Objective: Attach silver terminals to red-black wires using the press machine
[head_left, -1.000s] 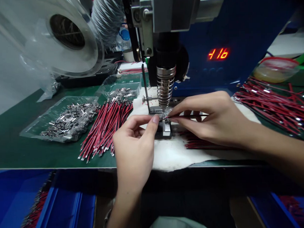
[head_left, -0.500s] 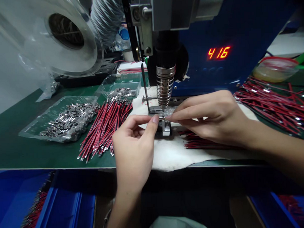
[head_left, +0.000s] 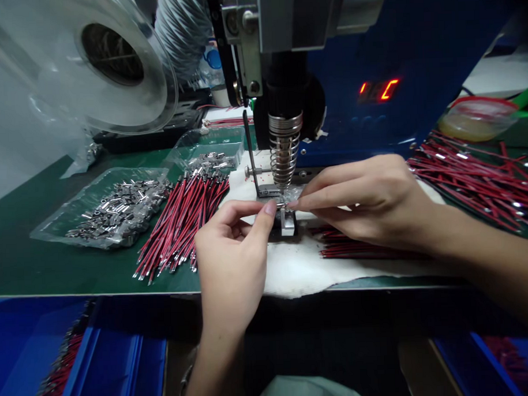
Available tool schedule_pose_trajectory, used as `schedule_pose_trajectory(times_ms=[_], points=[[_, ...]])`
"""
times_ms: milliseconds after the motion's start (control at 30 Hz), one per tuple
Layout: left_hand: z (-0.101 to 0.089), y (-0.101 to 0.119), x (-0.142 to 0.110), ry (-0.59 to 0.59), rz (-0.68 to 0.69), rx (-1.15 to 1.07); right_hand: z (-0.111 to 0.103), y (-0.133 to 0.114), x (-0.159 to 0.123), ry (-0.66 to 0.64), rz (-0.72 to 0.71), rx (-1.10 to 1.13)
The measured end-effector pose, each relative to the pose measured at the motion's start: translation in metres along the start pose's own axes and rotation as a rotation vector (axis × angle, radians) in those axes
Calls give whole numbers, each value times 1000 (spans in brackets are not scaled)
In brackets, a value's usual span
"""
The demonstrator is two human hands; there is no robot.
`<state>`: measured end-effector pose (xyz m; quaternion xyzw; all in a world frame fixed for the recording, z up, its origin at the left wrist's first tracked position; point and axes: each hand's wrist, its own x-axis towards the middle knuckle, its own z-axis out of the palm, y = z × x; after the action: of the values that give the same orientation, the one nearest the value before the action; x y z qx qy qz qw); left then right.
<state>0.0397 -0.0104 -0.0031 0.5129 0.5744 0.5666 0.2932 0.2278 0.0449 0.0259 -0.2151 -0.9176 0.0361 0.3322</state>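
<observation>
My left hand (head_left: 233, 251) pinches a small metal terminal (head_left: 280, 205) between thumb and forefinger, just under the machine's coiled spring head (head_left: 284, 151). My right hand (head_left: 368, 197) meets it from the right, fingers pressed together on a thin red-and-black wire whose length is hidden under the palm. Both fingertips sit over the small metal fixture block (head_left: 286, 223) on a white cloth (head_left: 301, 266).
A pile of red-and-black wires (head_left: 182, 221) lies left of my hands, beside a clear bag of metal terminals (head_left: 112, 206). More wires (head_left: 475, 182) spread at right. A clear reel (head_left: 107, 59) stands back left. Blue bins (head_left: 109, 365) sit below the table edge. The red counter display (head_left: 379, 90) glows.
My right hand slid left, pushing the wire toward the terminal until the wire vanished under the palm. The counter display changed from 416 to partly lit digits. The left hand stayed put.
</observation>
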Motion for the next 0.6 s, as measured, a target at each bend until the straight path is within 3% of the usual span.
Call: schedule_pose_trajectory(times_ms=[600], points=[[0, 1, 0, -3, -12, -26, -1, -1, 1, -30, 8, 51]])
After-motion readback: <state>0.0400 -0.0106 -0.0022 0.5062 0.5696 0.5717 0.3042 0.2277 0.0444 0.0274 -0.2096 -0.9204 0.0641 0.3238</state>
